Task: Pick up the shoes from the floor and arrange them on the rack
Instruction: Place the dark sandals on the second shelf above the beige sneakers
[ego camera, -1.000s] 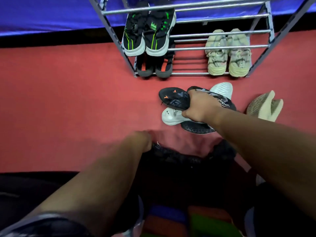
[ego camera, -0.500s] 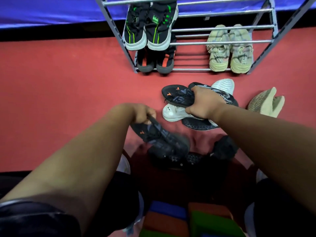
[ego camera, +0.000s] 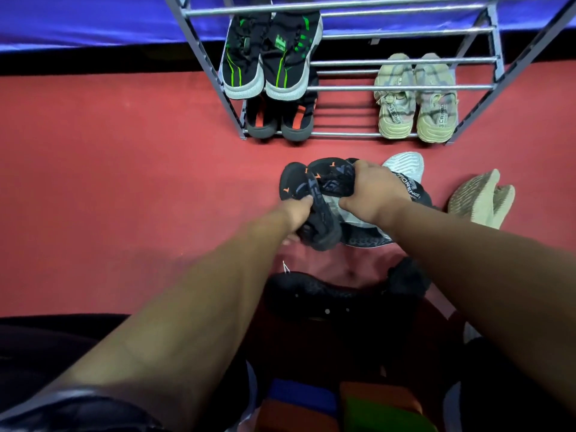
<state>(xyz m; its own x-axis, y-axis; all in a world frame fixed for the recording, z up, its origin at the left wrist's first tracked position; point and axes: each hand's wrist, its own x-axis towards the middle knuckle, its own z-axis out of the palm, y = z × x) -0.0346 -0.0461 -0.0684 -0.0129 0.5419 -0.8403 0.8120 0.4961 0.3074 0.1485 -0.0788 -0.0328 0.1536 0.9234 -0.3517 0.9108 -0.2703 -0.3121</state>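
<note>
The left grip [ego camera: 296,215] is curled tight round a black shoe [ego camera: 322,232]. The right grip [ego camera: 375,194] clutches its twin [ego camera: 328,179], the two touching, before the rack [ego camera: 358,88].

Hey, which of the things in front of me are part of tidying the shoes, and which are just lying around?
Job: left hand gripping a black sandal, right hand gripping the other sandal, white shoe and beige pair on the floor, rack.
Lying about: blue cloth behind the rack, coloured blocks nearest you.
</note>
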